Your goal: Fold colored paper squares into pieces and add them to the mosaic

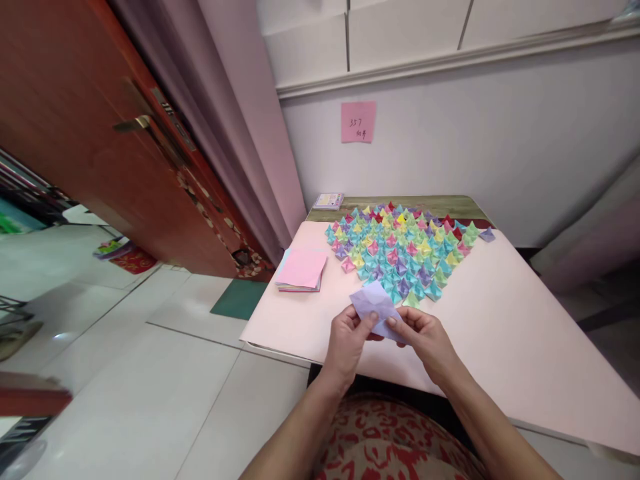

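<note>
A lavender sheet of origami paper (pixel 374 300), with crease lines on it, is held between both hands above the table's front edge. My left hand (pixel 349 337) pinches its lower left part, thumb on top and fingers beneath. On the lower right, my right hand (pixel 423 333) grips it the same way, with the thumb near the left one. Just beyond the paper lie many small folded paper pieces (pixel 393 257) in teal, green, yellow, pink, red and purple, set close together with points upward. To the left sits a stack of square coloured paper (pixel 301 269), pink on top.
The table (pixel 510 320) has a pale pink cover. A small stack of printed cards (pixel 329 201) lies at its back left corner. A pink note (pixel 358 122) is stuck to the wall. A red-brown door (pixel 100 87) and a purple curtain (pixel 235 113) stand left.
</note>
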A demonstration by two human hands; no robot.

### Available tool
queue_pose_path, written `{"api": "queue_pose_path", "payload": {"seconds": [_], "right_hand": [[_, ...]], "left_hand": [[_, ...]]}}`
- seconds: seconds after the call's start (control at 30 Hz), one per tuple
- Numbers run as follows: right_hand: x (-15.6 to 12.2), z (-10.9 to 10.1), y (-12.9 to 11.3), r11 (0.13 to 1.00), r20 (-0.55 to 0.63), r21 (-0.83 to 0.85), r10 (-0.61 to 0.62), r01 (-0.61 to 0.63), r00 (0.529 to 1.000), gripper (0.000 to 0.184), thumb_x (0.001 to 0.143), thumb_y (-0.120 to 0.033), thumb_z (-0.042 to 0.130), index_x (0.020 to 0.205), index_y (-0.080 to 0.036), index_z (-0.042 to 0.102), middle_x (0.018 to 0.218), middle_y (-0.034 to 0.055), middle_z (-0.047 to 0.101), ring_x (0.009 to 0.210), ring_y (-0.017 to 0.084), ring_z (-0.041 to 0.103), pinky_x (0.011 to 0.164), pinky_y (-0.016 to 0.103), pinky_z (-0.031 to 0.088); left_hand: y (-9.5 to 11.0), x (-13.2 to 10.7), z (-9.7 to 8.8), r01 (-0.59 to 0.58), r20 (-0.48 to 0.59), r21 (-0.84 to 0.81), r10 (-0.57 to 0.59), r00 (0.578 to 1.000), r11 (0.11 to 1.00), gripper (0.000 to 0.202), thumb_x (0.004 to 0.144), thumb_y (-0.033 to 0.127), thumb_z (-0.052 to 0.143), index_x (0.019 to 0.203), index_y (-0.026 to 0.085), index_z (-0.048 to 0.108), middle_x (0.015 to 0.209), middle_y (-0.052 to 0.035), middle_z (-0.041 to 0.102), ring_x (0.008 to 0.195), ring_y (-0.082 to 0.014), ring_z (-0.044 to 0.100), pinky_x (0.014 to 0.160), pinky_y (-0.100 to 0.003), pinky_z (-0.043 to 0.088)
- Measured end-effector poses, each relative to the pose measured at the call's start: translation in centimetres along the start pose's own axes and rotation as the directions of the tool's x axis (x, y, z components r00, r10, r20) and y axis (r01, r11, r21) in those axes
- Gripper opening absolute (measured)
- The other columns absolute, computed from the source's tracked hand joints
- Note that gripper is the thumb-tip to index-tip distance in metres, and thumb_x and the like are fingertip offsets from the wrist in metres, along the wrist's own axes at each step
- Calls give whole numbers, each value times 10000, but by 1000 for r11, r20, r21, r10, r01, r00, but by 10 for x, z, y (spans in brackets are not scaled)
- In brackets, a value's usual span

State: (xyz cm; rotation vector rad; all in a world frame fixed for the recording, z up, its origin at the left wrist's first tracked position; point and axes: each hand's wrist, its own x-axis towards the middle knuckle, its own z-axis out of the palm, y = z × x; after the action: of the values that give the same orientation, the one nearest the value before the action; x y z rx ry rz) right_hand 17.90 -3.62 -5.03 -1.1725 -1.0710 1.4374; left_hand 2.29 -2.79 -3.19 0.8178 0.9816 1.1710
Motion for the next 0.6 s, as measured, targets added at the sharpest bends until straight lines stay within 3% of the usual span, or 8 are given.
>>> {"api": "queue_pose_path", "payload": {"seconds": [0.13,0.23,0.3,0.43,0.53,0.6], "right_hand": [[-2,0,-3,999,17,46,0,-1,1000,354,722,-501,777,757,-160,688,634,8,596,580,113,485,519,227,409],[-3,3,-5,999,45,41,-3,2,999,357,714,-506,780,738,-162,685,629,3,586,574,113,481,523,230,411],[-3,5,-5,1000,44,8,-13,13,999,359,722,-509,771,738,-162,682,625,1,583,573,113,480,527,233,410],[-2,4,0,988,-22,-126,-95,92,995,365,754,-517,740,756,-157,683,640,9,591,580,122,489,529,238,401],[-1,3,2,968,-70,-215,-148,130,987,357,788,-517,705,794,-160,687,666,22,623,593,141,523,547,256,423],[-2,3,1,954,-84,-264,-173,146,981,343,810,-512,682,825,-170,684,699,33,652,616,160,559,573,273,454]], "left_hand": [[5,7,-4,79,23,-308,-76,997,948,239,727,304,794,850,126,692,768,-32,697,660,-107,605,645,-220,508],[1,9,-3,194,79,-414,-177,981,889,266,685,279,819,859,123,693,729,-19,670,617,-95,576,600,-205,474],[-4,9,-1,205,61,-406,-197,978,891,315,680,283,819,919,122,691,755,-26,673,624,-98,574,590,-203,463],[-14,4,5,67,-83,-305,-97,992,950,275,702,332,804,847,144,666,731,-10,658,639,-101,575,621,-212,476],[-12,0,5,-16,-57,-137,8,998,991,314,795,441,711,762,133,655,723,-24,655,665,-116,591,646,-237,504],[-10,-3,4,-31,-7,-37,30,1000,999,308,789,428,722,810,124,673,753,-39,677,679,-132,614,654,-258,524]]}}
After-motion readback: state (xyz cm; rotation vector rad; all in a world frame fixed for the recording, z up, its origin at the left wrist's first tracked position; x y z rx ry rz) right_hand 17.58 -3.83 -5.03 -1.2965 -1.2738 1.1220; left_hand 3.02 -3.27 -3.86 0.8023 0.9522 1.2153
